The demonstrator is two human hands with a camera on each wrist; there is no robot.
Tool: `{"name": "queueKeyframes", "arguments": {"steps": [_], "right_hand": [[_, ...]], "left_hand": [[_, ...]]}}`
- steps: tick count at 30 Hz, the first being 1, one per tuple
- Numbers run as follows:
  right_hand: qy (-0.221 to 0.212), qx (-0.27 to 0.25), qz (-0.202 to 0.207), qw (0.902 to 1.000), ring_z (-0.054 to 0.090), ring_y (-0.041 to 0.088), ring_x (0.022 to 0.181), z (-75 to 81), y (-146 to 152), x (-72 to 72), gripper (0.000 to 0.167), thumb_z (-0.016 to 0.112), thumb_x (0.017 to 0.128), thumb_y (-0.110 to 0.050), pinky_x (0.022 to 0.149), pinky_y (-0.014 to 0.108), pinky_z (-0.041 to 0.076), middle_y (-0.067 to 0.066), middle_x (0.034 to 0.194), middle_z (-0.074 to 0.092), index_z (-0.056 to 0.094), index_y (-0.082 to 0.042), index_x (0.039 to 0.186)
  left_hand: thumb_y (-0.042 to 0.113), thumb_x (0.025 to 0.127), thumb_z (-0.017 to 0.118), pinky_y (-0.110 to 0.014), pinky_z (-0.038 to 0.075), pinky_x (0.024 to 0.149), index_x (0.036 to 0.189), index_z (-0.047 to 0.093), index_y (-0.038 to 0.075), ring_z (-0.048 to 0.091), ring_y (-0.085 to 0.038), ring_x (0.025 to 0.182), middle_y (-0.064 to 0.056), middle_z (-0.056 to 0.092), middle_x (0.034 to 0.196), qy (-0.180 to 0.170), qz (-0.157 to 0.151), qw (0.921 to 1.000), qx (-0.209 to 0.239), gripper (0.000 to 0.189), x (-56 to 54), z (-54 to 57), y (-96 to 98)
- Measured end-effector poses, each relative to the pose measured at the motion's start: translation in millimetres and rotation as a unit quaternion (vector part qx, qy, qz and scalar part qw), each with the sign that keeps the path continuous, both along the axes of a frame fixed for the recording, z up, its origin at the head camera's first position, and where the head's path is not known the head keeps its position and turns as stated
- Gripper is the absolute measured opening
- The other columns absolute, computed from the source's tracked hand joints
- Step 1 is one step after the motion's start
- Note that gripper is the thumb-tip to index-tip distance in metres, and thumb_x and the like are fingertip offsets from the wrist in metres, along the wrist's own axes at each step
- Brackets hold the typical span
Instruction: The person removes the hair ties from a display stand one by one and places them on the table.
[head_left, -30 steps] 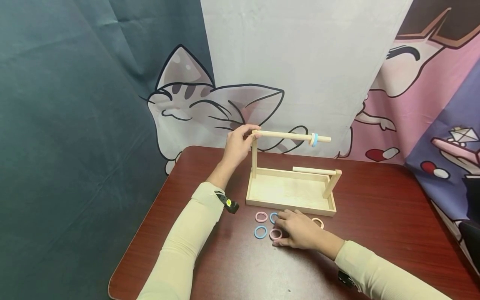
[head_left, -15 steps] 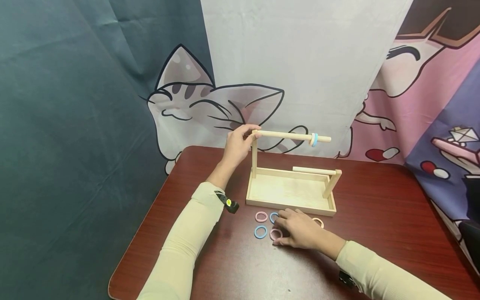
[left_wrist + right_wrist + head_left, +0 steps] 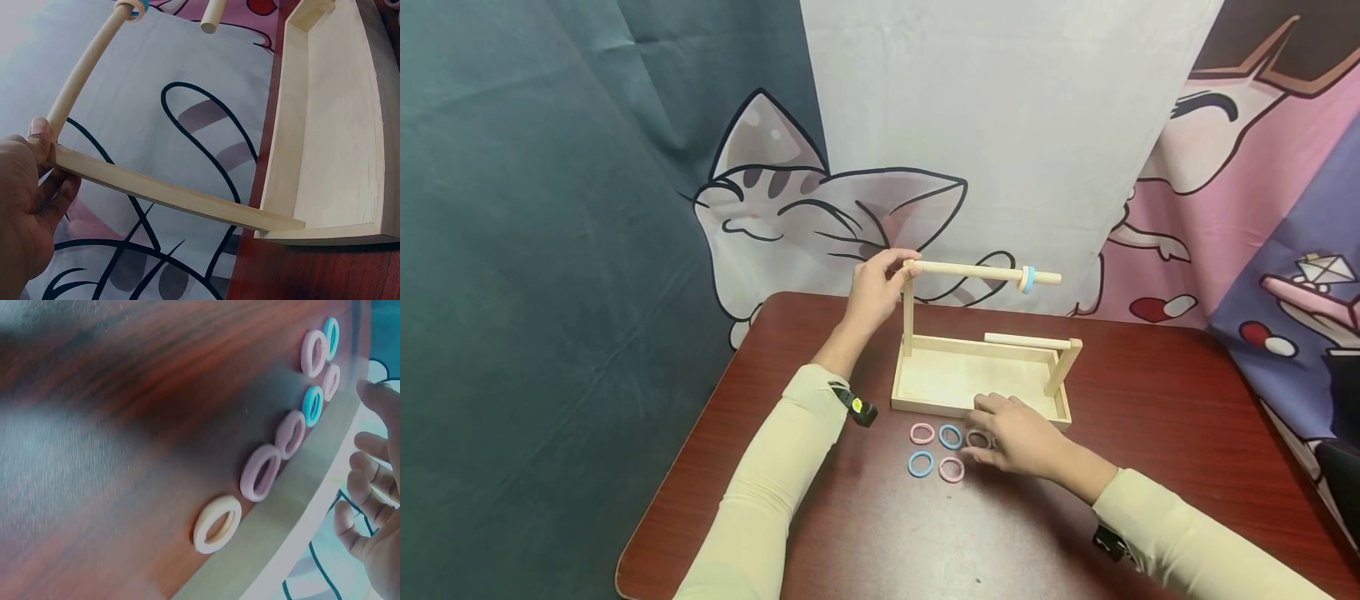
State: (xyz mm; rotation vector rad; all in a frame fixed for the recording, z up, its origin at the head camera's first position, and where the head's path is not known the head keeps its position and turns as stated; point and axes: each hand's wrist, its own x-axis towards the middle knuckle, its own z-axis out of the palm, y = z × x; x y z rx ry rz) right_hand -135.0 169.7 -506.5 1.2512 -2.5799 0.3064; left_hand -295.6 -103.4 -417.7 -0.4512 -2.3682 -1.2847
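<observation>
My left hand (image 3: 872, 287) grips the top corner of a pale wooden stand, where its tall post (image 3: 169, 190) meets the upper rod (image 3: 970, 270). A cream ring and a blue ring (image 3: 1029, 280) hang together near that rod's free end. Over the front edge of the stand's tray (image 3: 940, 407) hovers my right hand (image 3: 1018, 437), its fingers loosely bent and holding nothing. Beneath and beside it, several rings lie flat on the table: blue (image 3: 921, 464), pink (image 3: 951, 470), mauve (image 3: 260, 473) and cream (image 3: 217, 524). The head view hides some of these behind the right hand.
A shorter post (image 3: 1064, 367) at the tray's right end bears a lower rod (image 3: 1028, 341). The dark red table (image 3: 880, 533) extends around the stand. Behind it hangs a printed cloth (image 3: 1015, 125) with a cartoon cat.
My right hand has shifted right and farther forward, from over the rings towards the tray's front edge. A mauve ring it covered now shows. The left hand and stand have stayed in place.
</observation>
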Motion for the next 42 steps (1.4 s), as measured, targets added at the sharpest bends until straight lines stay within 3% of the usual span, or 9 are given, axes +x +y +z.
{"name": "queueKeyframes", "arguments": {"steps": [8, 19, 26, 38, 42], "right_hand": [[0.044, -0.046, 0.003, 0.9980, 0.050, 0.008, 0.077, 18.0, 15.6, -11.8, 0.035, 0.099, 0.081, -0.031, 0.068, 0.032, 0.048, -0.005, 0.091, 0.054, 0.076, -0.015, 0.103], [0.044, -0.073, -0.029, 0.9960, 0.059, 0.012, 0.080, 41.7, 34.7, -23.9, 0.036, 0.097, 0.083, -0.026, 0.070, 0.034, 0.054, 0.000, 0.095, 0.062, 0.078, -0.010, 0.109], [0.066, -0.105, -0.053, 0.9909, 0.066, 0.021, 0.087, 52.7, 44.8, -32.4, 0.034, 0.095, 0.084, -0.024, 0.072, 0.043, 0.059, 0.005, 0.101, 0.068, 0.078, -0.006, 0.108], [0.078, -0.121, -0.082, 0.9863, 0.064, 0.024, 0.094, 69.7, 67.3, -48.5, 0.033, 0.094, 0.085, -0.018, 0.080, 0.047, 0.058, 0.007, 0.105, 0.070, 0.077, -0.005, 0.111], [0.079, -0.125, -0.088, 0.9851, 0.061, 0.022, 0.089, 76.6, 73.2, -54.5, 0.032, 0.094, 0.085, -0.015, 0.078, 0.045, 0.056, 0.008, 0.104, 0.069, 0.078, -0.005, 0.110]], "left_hand": [[0.038, 0.102, 0.078, -0.027, 0.064, 0.066, 0.127, 0.081, 0.024, 0.076, -0.015, 0.090, -0.002, 0.082, 0.111, -0.006, -0.002, 1.0000, 0.004, 0.029, 1.1, 1.3, 0.6], [0.038, 0.103, 0.077, -0.026, 0.064, 0.066, 0.127, 0.081, 0.023, 0.076, -0.015, 0.090, -0.002, 0.081, 0.109, -0.008, -0.005, 0.9999, 0.008, 0.029, 1.7, 2.1, 0.0], [0.038, 0.103, 0.077, -0.025, 0.065, 0.065, 0.127, 0.081, 0.024, 0.077, -0.016, 0.089, -0.003, 0.082, 0.110, -0.011, -0.005, 0.9999, 0.008, 0.029, 2.7, 2.3, 0.1], [0.038, 0.103, 0.077, -0.027, 0.064, 0.066, 0.127, 0.081, 0.023, 0.076, -0.015, 0.090, -0.002, 0.082, 0.109, -0.013, -0.002, 0.9999, 0.005, 0.029, 3.7, 2.1, 0.7], [0.038, 0.103, 0.077, -0.028, 0.064, 0.066, 0.127, 0.081, 0.024, 0.076, -0.015, 0.090, -0.001, 0.082, 0.109, -0.010, -0.002, 0.9999, 0.004, 0.028, 3.6, 2.6, 0.7]]}}
